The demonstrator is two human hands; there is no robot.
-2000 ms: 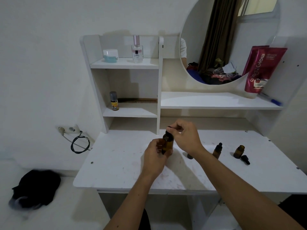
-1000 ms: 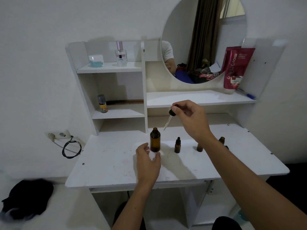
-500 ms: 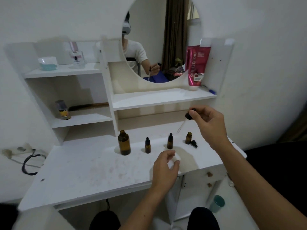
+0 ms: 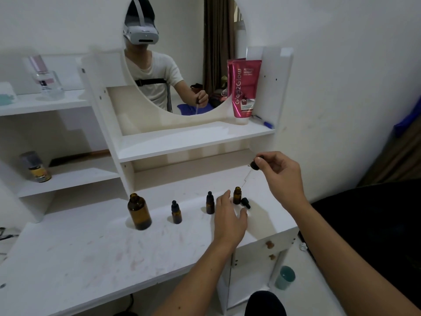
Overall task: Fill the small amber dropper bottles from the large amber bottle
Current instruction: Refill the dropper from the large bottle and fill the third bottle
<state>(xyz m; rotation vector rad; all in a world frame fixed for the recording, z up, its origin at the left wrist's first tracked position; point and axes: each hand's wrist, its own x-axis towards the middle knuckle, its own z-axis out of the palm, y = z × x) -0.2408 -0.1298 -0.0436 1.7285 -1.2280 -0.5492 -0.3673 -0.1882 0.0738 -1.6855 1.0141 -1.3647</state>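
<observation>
The large amber bottle (image 4: 139,212) stands uncapped on the white table (image 4: 95,254). To its right stand two capped small amber dropper bottles (image 4: 176,212) (image 4: 210,203), then an uncapped small bottle (image 4: 237,195) with its black cap (image 4: 246,202) lying beside it. My right hand (image 4: 281,176) pinches the black bulb of the large bottle's dropper (image 4: 253,167); its glass tube slants down toward the uncapped small bottle, above it. My left hand (image 4: 229,216) hovers with fingers apart just in front of the two right-hand small bottles, touching none that I can see.
A pink tube (image 4: 243,87) and a blue pen (image 4: 264,122) sit on the shelf under the round mirror (image 4: 182,53). A perfume bottle (image 4: 44,78) and a small spray can (image 4: 36,167) stand on the left shelves. A teal cup (image 4: 284,277) is on the floor at right.
The view has swung right and closer. My right hand carried the dropper from the large bottle toward the uncapped small bottle. My left hand let go of the large bottle and moved right.
</observation>
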